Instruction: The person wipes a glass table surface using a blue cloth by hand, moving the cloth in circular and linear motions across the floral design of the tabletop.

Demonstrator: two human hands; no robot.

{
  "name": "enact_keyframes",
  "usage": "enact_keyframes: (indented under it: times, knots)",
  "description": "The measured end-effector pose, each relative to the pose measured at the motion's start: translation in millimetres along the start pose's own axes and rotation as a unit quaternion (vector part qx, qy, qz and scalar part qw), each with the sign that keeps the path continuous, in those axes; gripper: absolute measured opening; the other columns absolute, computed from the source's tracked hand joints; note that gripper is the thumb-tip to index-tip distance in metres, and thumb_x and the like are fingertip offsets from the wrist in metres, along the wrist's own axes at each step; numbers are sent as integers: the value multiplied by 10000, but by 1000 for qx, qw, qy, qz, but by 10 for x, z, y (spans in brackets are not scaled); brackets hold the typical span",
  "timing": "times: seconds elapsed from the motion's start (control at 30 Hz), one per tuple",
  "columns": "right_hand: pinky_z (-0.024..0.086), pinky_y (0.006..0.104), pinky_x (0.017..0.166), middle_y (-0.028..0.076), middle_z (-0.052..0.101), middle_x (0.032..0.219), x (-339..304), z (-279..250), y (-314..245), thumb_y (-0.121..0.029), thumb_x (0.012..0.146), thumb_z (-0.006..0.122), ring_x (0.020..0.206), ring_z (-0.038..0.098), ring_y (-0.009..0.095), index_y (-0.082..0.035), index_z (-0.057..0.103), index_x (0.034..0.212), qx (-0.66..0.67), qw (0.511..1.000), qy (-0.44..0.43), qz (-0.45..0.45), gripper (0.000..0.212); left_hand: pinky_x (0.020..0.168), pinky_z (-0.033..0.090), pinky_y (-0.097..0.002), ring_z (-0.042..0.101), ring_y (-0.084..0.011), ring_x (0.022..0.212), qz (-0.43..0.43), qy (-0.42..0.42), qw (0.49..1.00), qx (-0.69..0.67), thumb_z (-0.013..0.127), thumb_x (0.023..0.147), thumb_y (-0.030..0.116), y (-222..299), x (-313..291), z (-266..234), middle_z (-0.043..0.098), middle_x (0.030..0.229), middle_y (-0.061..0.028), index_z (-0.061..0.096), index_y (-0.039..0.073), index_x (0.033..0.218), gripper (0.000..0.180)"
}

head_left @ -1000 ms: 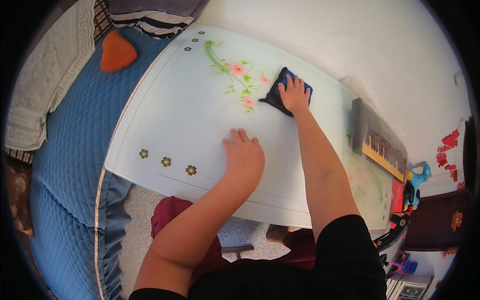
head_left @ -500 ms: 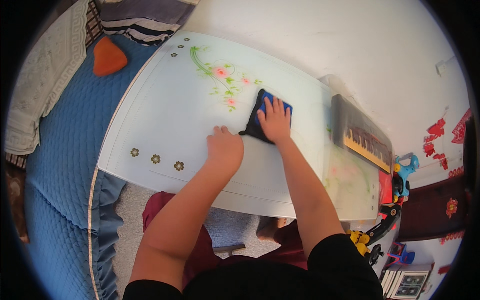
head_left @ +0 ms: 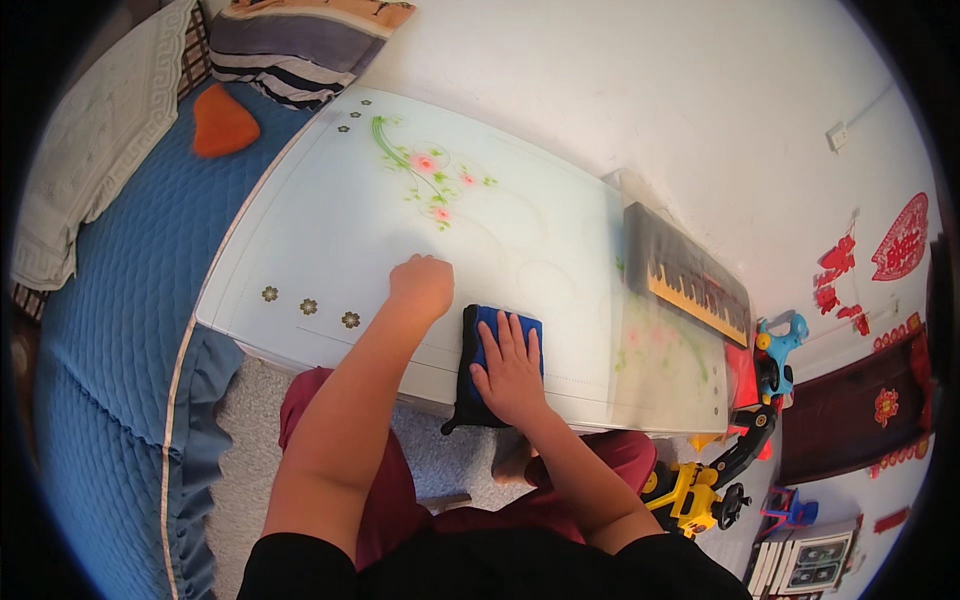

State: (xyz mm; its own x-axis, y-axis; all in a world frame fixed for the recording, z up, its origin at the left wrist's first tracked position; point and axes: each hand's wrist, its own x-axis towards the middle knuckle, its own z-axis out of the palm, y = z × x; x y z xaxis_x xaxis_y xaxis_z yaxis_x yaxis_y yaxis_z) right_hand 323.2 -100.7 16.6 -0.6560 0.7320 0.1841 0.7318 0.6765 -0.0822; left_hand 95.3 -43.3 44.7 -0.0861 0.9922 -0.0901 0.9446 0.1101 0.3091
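Observation:
My right hand [head_left: 515, 365] lies flat with spread fingers on a folded blue cloth with a black underside [head_left: 472, 385]. The cloth is at the near edge of the white table [head_left: 330, 230], and a black corner of it hangs over that edge. Further left, my left hand [head_left: 422, 285] rests on the tabletop, closed like a fist. Its fingertips are curled out of sight, and nothing shows in it. Pink printed flowers [head_left: 425, 162] decorate the table's far part, and small dark flower marks [head_left: 308, 306] its near left.
A keyboard [head_left: 690, 275] under a clear cover stands at the table's right end, by the white wall. A bed with a blue quilted cover [head_left: 120, 300] and an orange cushion [head_left: 222, 122] adjoins the left side. Yellow and black toy vehicle [head_left: 690, 495] sits on the floor at right.
My right hand has drawn the cloth toward me and slightly left, from mid-table to the near edge. My left hand has shifted a little left and curled tighter.

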Motion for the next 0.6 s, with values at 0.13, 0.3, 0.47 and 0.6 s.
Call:
enact_keyframes:
  times: [0.13, 0.3, 0.47, 0.6]
  knots:
    - [151, 624, 1205, 261, 295, 1614, 93, 37, -41, -384, 973, 562, 1513, 246, 429, -51, 401, 1533, -17, 1000, 7, -11, 671, 833, 564, -435, 654, -286, 1080, 14, 56, 996, -65, 627, 907, 177, -10, -70, 12, 712, 1083, -106, 712, 68, 1069, 213]
    - [168, 610, 1206, 237, 313, 1618, 688, 201, -13, -388, 977, 561, 1514, 261, 406, -78, 418, 1531, -9, 999, 25, -19, 651, 890, 554, -440, 641, -286, 1150, -20, -10, 999, -36, 616, 983, 295, 14, -69, -88, 688, 1185, -105, 600, 100, 1320, 390]
    - [152, 611, 1212, 208, 294, 1638, 1516, 519, 187, -372, 991, 513, 1527, 247, 375, -132, 391, 1556, -53, 998, 45, -7, 626, 809, 561, -463, 692, -323, 1031, -49, 75, 992, -83, 629, 973, 280, 16, -22, -49, 654, 1181, -134, 534, 81, 1339, 427]
    - [146, 614, 1213, 183, 295, 1647, 2215, 693, 380, -477, 1010, 462, 1536, 235, 359, -129, 374, 1567, -36, 998, 37, 32, 662, 782, 559, -468, 691, -316, 1020, -46, 55, 992, -108, 613, 988, 270, -70, 28, -109, 651, 1165, -144, 557, 64, 1293, 372]
